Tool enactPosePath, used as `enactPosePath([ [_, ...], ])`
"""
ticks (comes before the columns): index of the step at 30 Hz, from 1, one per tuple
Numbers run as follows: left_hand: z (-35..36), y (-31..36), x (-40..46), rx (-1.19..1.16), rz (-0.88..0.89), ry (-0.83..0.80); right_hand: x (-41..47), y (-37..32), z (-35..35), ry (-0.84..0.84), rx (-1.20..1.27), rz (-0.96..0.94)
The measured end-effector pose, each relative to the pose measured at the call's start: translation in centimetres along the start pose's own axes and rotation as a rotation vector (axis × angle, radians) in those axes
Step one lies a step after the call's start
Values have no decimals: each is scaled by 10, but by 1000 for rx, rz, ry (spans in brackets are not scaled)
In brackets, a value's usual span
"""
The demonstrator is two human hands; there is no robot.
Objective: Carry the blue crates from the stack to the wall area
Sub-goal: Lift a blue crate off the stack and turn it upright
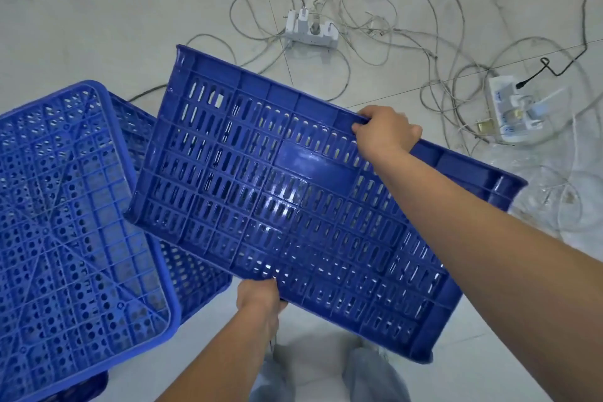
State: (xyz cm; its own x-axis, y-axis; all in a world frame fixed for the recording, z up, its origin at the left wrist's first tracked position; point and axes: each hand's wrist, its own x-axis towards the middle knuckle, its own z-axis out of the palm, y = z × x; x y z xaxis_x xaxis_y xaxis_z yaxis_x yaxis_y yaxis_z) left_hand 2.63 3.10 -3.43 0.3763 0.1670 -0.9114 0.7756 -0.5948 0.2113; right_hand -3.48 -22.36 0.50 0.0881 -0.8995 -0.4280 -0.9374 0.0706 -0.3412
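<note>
I hold a blue slotted plastic crate (261,173) tilted on its side in mid-air, its long wall facing me. My right hand (385,130) grips its far upper rim. My left hand (259,299) grips its near lower edge from below. To the left stands the stack of blue crates (65,222), the top one upside down with its perforated bottom facing up. The held crate overlaps the stack's right edge in view; whether they touch I cannot tell.
The floor is pale tile (98,10). A tangle of grey cables (375,10) with a white power strip (310,31) lies ahead. Another white power strip (515,111) with plugs lies at the right beside clear plastic wrap (554,206). My legs (326,378) show below.
</note>
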Motion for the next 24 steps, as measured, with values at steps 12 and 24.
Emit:
enactPosePath([
  [12,12,9,-4,173,-240,-319,-47,8,-29,36,-45,-233],
  [24,20,67,-54,-115,190,-164,-125,54,-4,0,-84,-408],
])
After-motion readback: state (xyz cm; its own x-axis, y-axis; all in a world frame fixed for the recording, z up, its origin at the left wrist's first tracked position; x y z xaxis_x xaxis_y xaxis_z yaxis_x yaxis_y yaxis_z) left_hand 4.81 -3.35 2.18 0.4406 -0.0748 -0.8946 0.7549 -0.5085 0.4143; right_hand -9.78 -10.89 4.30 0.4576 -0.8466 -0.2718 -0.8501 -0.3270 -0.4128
